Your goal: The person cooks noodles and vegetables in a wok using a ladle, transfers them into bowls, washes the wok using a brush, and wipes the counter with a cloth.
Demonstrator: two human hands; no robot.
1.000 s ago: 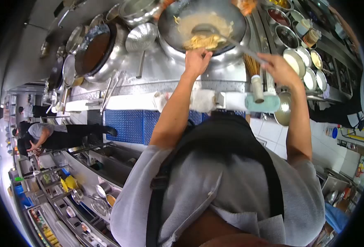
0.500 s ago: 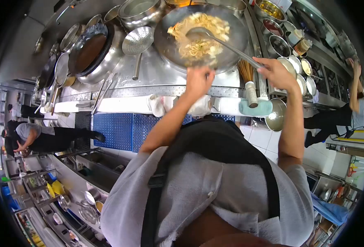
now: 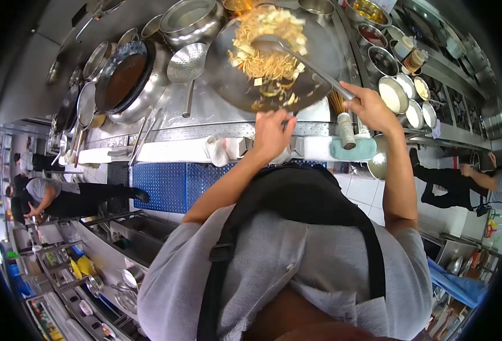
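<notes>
Gripping wok (image 3: 221, 74) — left hand (image 3: 272, 134) curled; right hand (image 3: 371, 106) round ladle (image 3: 318, 70).

A strip of steel counter (image 3: 214, 113) lies open between your left hand (image 3: 272, 135) and the skimmer (image 3: 187, 63), while the bamboo brush (image 3: 346, 131) and bowls (image 3: 393, 95) crowd your right hand (image 3: 371, 108) and the ladle (image 3: 319, 72) slants across the wok (image 3: 220, 79), blocking passage.

Long grey metal ladle (image 3: 313, 67), handle end gone inside the right fingers (image 3: 351, 91), broad black metal wok (image 3: 222, 74), near rim masked by the left fingers (image 3: 269, 117), round steel bowl (image 3: 376, 158) half-lost behind the forearm (image 3: 400, 165), black-trousered co-worker (image 3: 455, 181) sliced at right!
</notes>
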